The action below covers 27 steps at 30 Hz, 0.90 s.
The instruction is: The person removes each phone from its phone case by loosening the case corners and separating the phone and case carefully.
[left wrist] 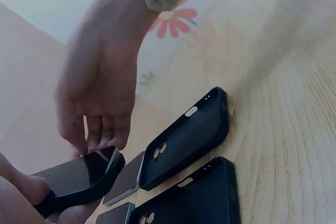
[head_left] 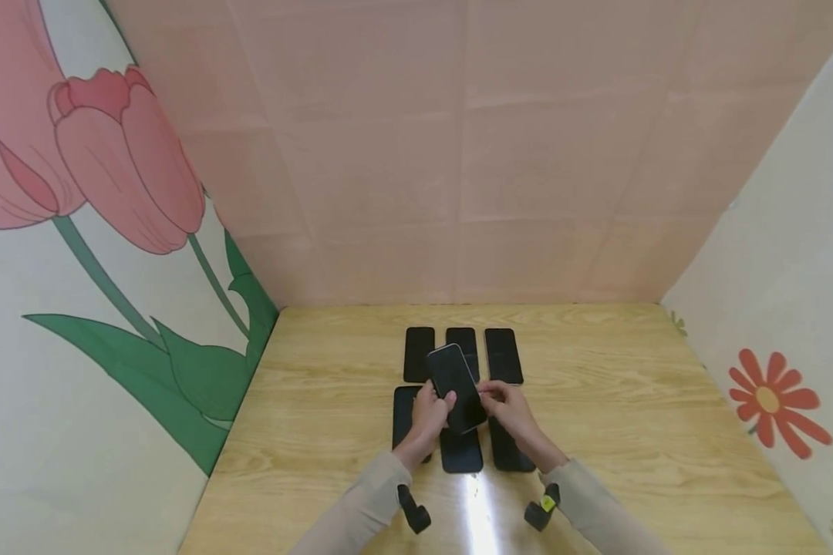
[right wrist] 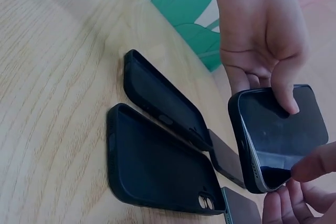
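My left hand (head_left: 428, 416) grips a dark smartphone (head_left: 456, 385) tilted above the table, its thumb lying over the screen. A black phone case (right wrist: 242, 153) wraps part of the phone. At one corner the case stands away from the phone's edge, leaving a gap in the right wrist view. There my right hand (head_left: 514, 416) pinches the case rim between thumb and fingers. Beneath the hands lie more black cases, open side up: a left one (head_left: 401, 408), a middle one (head_left: 461, 456) and a right one (head_left: 510, 455), partly covered by the hands and phone.
Behind the cases lie a left phone (head_left: 419, 354), a middle phone (head_left: 462, 339) partly hidden by the held one, and a right phone (head_left: 504, 356). The wooden table (head_left: 632, 401) meets a pink back wall (head_left: 458, 193) and printed side walls.
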### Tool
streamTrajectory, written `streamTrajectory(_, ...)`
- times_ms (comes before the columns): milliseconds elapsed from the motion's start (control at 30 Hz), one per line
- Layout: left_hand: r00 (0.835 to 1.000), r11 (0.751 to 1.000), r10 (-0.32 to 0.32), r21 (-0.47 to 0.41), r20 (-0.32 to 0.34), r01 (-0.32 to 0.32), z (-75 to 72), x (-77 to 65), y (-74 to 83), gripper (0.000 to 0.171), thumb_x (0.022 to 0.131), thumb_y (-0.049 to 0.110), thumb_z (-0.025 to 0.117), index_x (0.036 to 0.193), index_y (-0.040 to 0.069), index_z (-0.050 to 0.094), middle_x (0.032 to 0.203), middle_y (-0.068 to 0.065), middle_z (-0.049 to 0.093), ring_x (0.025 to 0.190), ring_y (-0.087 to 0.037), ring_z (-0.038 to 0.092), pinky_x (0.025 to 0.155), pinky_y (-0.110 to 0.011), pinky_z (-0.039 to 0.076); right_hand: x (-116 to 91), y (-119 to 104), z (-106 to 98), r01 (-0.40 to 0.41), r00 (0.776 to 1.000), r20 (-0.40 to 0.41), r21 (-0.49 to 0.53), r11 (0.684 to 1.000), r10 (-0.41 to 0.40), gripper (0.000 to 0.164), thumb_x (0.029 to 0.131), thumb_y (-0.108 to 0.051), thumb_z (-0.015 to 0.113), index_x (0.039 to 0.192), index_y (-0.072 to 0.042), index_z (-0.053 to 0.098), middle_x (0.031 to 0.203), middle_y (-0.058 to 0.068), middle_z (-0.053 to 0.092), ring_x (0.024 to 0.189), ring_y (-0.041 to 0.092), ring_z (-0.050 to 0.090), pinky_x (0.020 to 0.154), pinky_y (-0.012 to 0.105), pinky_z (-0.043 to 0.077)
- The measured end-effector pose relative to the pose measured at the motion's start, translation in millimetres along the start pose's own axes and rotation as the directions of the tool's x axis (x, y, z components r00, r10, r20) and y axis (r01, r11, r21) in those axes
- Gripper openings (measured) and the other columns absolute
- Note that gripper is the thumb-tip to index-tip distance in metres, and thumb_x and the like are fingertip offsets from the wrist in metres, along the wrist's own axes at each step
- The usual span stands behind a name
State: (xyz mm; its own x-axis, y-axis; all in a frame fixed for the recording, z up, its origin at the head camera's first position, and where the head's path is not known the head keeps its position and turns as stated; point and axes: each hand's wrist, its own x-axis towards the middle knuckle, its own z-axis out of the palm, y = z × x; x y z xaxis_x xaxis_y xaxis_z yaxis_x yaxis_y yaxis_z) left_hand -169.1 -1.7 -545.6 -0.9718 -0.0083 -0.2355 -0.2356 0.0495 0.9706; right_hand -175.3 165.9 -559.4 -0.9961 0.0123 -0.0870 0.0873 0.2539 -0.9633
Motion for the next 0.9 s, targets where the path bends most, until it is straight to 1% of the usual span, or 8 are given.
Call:
streamTrajectory(200, 0.999, 0.998, 0.022, 0.056, -0.027, -0.020, 1.3, 2.3, 0.6, 0.025, 0.097, 0.011, 0.060, 0.121, 0.005, 0.059, 0.107, -0.010, 0.068, 0.093, -0.028, 0.066, 0.078, -0.049, 0.056, 0.8, 0.2, 1.8, -0.012, 1.000, 0.022, -0.013, 1.000, 0.012, 0.028, 0.086, 0.000, 0.073, 0.111, 0.010, 0.064, 0.096, 0.015, 0.066, 0.083, 0.019, 0.060, 0.069, 0.024, 0.049)
streamTrajectory(333, 0.999, 0.998, 0.013, 0.059, -0.032, -0.011, 1.3, 1.2, 0.7, 0.025, 0.097, 0.011, 0.060, 0.121, 0.004, 0.060, 0.105, -0.009, 0.069, 0.091, -0.026, 0.066, 0.075, -0.047, 0.056, 3.5, 2.8, 2.1, -0.058, 0.998, 0.033, 0.014, 0.998, 0.057, 0.030, 0.084, -0.004, 0.076, 0.110, 0.007, 0.066, 0.095, 0.012, 0.067, 0.083, 0.018, 0.061, 0.070, 0.026, 0.049)
streamTrajectory(433, 0.999, 0.999, -0.013, 0.040, -0.032, 0.015, 0.9, -0.3, -0.5, 0.025, 0.098, 0.010, 0.059, 0.122, 0.003, 0.059, 0.104, -0.009, 0.069, 0.090, -0.025, 0.067, 0.072, -0.042, 0.056, 4.3, 2.7, 0.9, -0.099, 0.994, 0.055, 0.017, 0.995, 0.098, 0.029, 0.085, -0.003, 0.074, 0.110, 0.008, 0.066, 0.093, 0.011, 0.067, 0.082, 0.017, 0.060, 0.070, 0.027, 0.049)
streamTrajectory(600, 0.999, 0.999, -0.034, 0.042, -0.032, 0.035, -0.1, -0.6, -1.0, 0.024, 0.098, 0.011, 0.059, 0.120, 0.002, 0.059, 0.100, -0.008, 0.068, 0.084, -0.022, 0.065, 0.066, -0.035, 0.055, 2.8, -0.7, -3.3, -0.144, 0.982, 0.125, 0.032, 0.989, 0.139, 0.027, 0.088, 0.004, 0.064, 0.114, 0.011, 0.062, 0.096, 0.013, 0.063, 0.082, 0.019, 0.058, 0.072, 0.029, 0.050)
streamTrajectory(667, 0.999, 0.999, -0.031, 0.035, -0.026, 0.032, -0.4, -0.7, -0.7, 0.024, 0.097, 0.011, 0.060, 0.119, 0.001, 0.059, 0.100, -0.008, 0.067, 0.084, -0.022, 0.065, 0.067, -0.035, 0.055, 2.5, -1.5, -5.4, -0.147, 0.978, 0.154, 0.049, 0.988, 0.138, 0.026, 0.089, 0.007, 0.061, 0.115, 0.012, 0.060, 0.097, 0.014, 0.061, 0.081, 0.019, 0.058, 0.072, 0.028, 0.050)
streamTrajectory(733, 0.999, 0.999, -0.038, 0.005, -0.013, 0.038, -0.7, -0.7, -1.0, 0.025, 0.098, 0.011, 0.060, 0.120, 0.001, 0.059, 0.101, -0.009, 0.068, 0.085, -0.021, 0.066, 0.069, -0.036, 0.056, 2.0, -2.2, -7.4, -0.143, 0.975, 0.180, 0.067, 0.988, 0.129, 0.026, 0.089, 0.008, 0.059, 0.115, 0.013, 0.060, 0.096, 0.013, 0.062, 0.079, 0.018, 0.058, 0.071, 0.028, 0.050)
streamTrajectory(800, 0.999, 0.999, -0.039, -0.020, 0.003, 0.039, -1.3, -1.4, -2.2, 0.025, 0.098, 0.011, 0.060, 0.120, 0.000, 0.059, 0.103, -0.010, 0.068, 0.087, -0.022, 0.067, 0.071, -0.039, 0.057, 0.9, -2.3, -9.4, -0.136, 0.971, 0.208, 0.084, 0.987, 0.117, 0.025, 0.090, 0.009, 0.057, 0.114, 0.014, 0.060, 0.092, 0.011, 0.062, 0.075, 0.016, 0.057, 0.069, 0.027, 0.049)
streamTrajectory(900, 0.999, 0.999, -0.035, -0.041, 0.015, 0.035, -3.3, -1.8, -6.2, 0.024, 0.098, 0.009, 0.059, 0.120, -0.001, 0.059, 0.104, -0.011, 0.069, 0.089, -0.024, 0.068, 0.073, -0.041, 0.057, -1.1, -2.2, -11.5, -0.103, 0.954, 0.292, 0.093, 0.990, 0.072, 0.024, 0.092, 0.009, 0.053, 0.114, 0.015, 0.060, 0.088, 0.007, 0.064, 0.074, 0.015, 0.056, 0.069, 0.029, 0.047)
